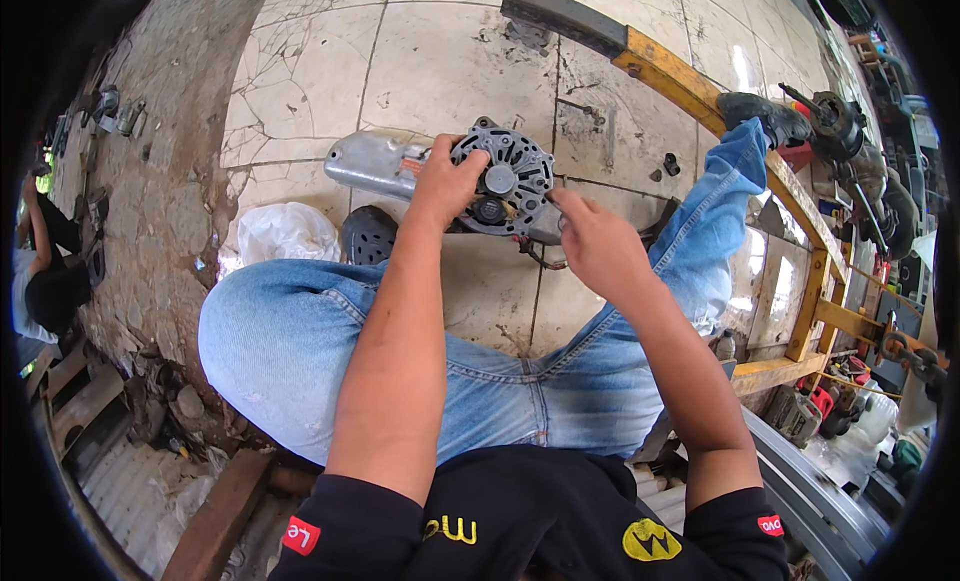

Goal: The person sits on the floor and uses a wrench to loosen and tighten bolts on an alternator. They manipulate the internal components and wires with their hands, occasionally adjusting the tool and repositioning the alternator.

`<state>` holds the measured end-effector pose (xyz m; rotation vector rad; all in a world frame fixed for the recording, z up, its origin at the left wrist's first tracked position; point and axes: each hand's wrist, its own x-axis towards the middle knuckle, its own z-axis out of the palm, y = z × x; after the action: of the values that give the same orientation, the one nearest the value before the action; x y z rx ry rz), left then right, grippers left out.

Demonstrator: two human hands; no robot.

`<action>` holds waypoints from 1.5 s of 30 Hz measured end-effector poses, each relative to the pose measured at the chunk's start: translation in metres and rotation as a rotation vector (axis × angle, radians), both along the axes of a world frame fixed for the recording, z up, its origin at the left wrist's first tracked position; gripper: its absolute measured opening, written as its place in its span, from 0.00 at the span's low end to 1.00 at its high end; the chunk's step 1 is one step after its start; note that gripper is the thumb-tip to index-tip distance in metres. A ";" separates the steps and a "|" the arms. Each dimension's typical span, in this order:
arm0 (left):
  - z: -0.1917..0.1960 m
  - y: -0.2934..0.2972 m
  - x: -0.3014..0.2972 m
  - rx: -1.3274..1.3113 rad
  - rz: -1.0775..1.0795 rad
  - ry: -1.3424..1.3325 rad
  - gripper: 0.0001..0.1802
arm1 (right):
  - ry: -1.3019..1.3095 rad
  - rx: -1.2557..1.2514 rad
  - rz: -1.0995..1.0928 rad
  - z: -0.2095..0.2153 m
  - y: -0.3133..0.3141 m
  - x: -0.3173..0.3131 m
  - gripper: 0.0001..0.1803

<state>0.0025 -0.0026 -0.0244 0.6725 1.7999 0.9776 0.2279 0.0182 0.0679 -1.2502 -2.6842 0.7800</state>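
A round silver alternator [528, 166] with a slotted end housing is held above the tiles, its vented face turned up. My left hand [448, 184] grips its left side, the thumb lying across the face near the centre hub. My right hand [600, 239] is at the alternator's right edge, fingers curled and fingertips close against the rim. Whatever those fingers pinch, if anything, is hidden. Beneath and left of the alternator lies a long silver metal cover [365, 163]. A thin reddish-black wire [545, 261] shows just below the housing.
A yellow steel frame [660, 63] with a dark end runs along the right. A white plastic bag [287, 231] and a dark perforated clog [368, 235] are near my left knee. Greasy machine parts [840, 126] stand at the far right. Another person [48, 271] sits at the far left.
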 end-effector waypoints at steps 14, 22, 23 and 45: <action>0.002 -0.002 0.002 0.036 0.016 0.007 0.32 | -0.225 0.187 0.124 -0.015 -0.007 -0.002 0.33; 0.021 -0.002 0.006 0.031 -0.008 0.078 0.30 | -0.223 0.195 0.154 -0.014 -0.004 0.000 0.31; 0.022 -0.002 0.006 0.033 -0.015 0.088 0.29 | -0.227 0.194 0.160 -0.014 -0.004 0.000 0.31; 0.020 0.001 0.004 0.036 -0.037 0.065 0.29 | -0.191 0.218 0.192 -0.020 -0.001 -0.001 0.23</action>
<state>0.0064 -0.0020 -0.0041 0.7650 1.8236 0.9757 0.2272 0.0168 0.0484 -1.0782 -2.9773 0.3848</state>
